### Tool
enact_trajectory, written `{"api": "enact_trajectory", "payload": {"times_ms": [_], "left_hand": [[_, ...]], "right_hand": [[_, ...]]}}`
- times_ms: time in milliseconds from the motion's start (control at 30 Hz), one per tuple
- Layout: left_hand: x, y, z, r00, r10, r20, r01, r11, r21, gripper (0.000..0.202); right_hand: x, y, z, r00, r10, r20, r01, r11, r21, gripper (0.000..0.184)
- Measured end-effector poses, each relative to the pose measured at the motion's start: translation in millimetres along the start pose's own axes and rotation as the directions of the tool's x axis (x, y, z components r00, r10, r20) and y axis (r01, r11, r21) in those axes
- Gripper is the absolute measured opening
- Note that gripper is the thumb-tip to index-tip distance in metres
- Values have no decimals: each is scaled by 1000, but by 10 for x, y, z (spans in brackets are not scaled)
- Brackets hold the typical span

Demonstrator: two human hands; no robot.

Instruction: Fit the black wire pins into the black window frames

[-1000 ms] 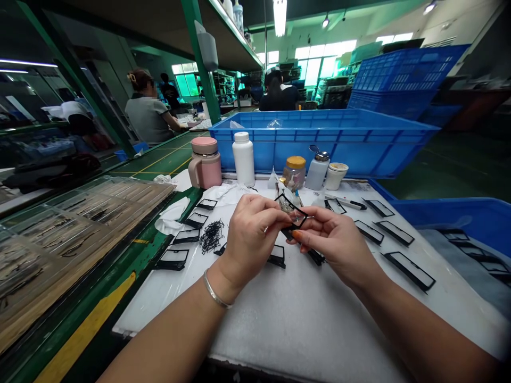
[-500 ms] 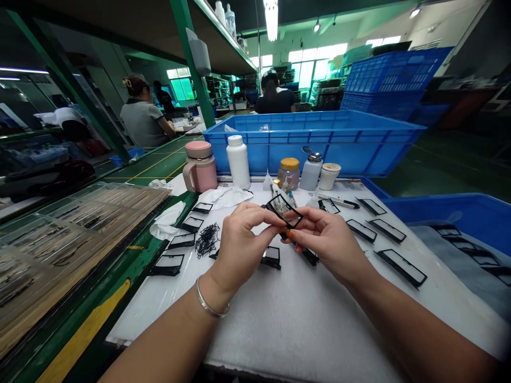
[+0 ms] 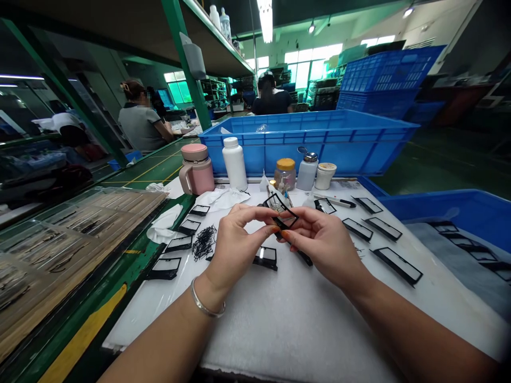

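Observation:
Both hands hold one small black rectangular frame (image 3: pixel 284 204) up over the white work surface, tilted, with an open middle. My left hand (image 3: pixel 239 234) pinches its left side between thumb and fingers; a metal bangle circles that wrist. At the opposite side my right hand (image 3: pixel 319 234) grips it, the thumb near the lower edge. Whether a smaller piece sits between the fingertips cannot be made out. Beneath the hands lies another black frame (image 3: pixel 266 257). A heap of thin black strips (image 3: pixel 204 242) is left of my left hand. More black frames (image 3: pixel 358 229) lie to the right.
Along the back stand a pink mug (image 3: pixel 197 170), a white bottle (image 3: pixel 235 164), a yellow-lidded jar (image 3: pixel 285 173) and a pump dispenser (image 3: pixel 307 169). Behind them is a large blue crate (image 3: pixel 359 151). A sectioned clear tray (image 3: pixel 120 205) lies left. Two co-workers sit farther off.
The whole view has shifted slightly. Both hands keep hold of the black frame, and the left thumb has moved a little along its lower edge.

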State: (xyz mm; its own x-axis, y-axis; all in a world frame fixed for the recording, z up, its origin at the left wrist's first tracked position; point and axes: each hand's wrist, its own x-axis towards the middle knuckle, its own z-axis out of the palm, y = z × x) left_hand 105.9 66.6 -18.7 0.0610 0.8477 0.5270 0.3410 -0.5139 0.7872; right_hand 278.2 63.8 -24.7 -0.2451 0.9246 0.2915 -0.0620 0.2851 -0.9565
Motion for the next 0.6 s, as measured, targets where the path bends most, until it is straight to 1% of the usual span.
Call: {"api": "enact_trajectory", "payload": {"times_ms": [133, 267, 433, 600], "left_hand": [[1, 0, -3, 1000, -7, -4, 7, 1000, -1, 17], [-2, 1, -6, 1000, -17, -2, 17, 1000, -4, 17], [0, -2, 4, 1000, 0, 4, 1, 1000, -9, 18], [-13, 5, 17, 998, 57, 7, -58, 996, 69, 18]], "right_hand": [[-14, -9, 23, 998, -53, -36, 50, 996, -76, 19], [-27, -16, 42, 995, -78, -55, 71, 991, -112, 19], [-31, -15, 45, 994, -79, -74, 71, 991, -110, 18], [-17, -12, 27, 996, -54, -68, 48, 996, -79, 16]]}}
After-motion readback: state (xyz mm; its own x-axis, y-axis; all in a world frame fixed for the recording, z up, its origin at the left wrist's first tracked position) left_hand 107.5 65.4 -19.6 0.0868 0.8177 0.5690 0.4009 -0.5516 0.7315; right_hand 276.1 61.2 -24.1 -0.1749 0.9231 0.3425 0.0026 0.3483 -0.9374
